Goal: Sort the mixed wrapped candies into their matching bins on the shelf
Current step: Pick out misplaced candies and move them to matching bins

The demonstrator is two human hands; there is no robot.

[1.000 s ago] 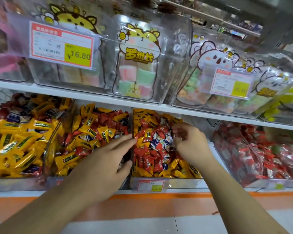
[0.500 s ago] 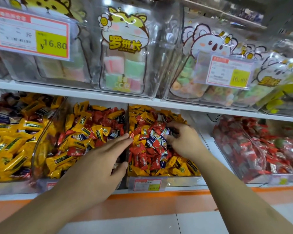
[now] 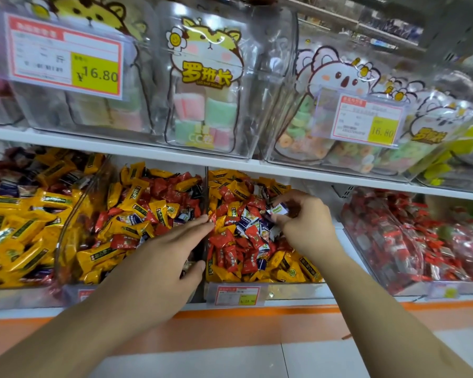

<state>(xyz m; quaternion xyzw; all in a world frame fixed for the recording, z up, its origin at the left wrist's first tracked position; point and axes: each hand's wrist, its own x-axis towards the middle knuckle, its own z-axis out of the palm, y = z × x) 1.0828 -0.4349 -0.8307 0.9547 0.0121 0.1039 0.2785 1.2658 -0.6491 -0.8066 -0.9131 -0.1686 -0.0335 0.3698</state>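
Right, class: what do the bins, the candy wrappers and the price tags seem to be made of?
Bins: clear, glossy hard plastic by the look; contents show through and the walls glare. Candy wrappers: thin shiny film, probably plastic or foil laminate, creased, with crimped ends. Price tags: printed paper or card, apparently behind clear holders.

Bright, even light; glare on the clear upper bins [image 3: 271,77]; blurred, bent edges.
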